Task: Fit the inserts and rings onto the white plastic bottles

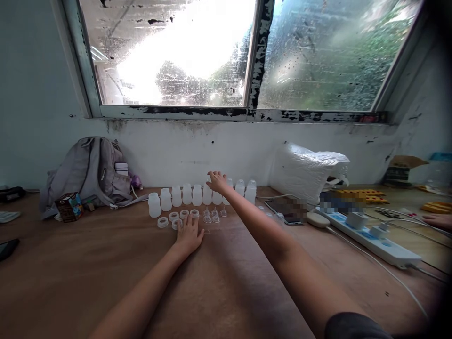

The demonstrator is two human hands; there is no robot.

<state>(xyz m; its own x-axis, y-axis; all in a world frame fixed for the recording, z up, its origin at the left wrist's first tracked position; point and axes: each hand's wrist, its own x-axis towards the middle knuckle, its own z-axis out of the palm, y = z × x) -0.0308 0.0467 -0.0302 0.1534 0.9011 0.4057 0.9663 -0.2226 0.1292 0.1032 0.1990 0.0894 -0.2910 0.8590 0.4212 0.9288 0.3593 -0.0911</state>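
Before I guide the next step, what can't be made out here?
Head view:
Row of frosted white plastic bottles: the right hand and forearm cover part, so the count is unclear.
Round white plastic rings: the left hand overlaps some; any grip is unclear.
Flat dark smartphone: a pixelated patch blurs its right end.
Another person's hand: cut off by the right edge.

Frosted matt plastic across the bottles (pixel 154 205), smooth wood-look counter (pixel 212 287), matt cloth on the backpack (pixel 92 165), and that packet (pixel 300 172), glossy, crinkled!
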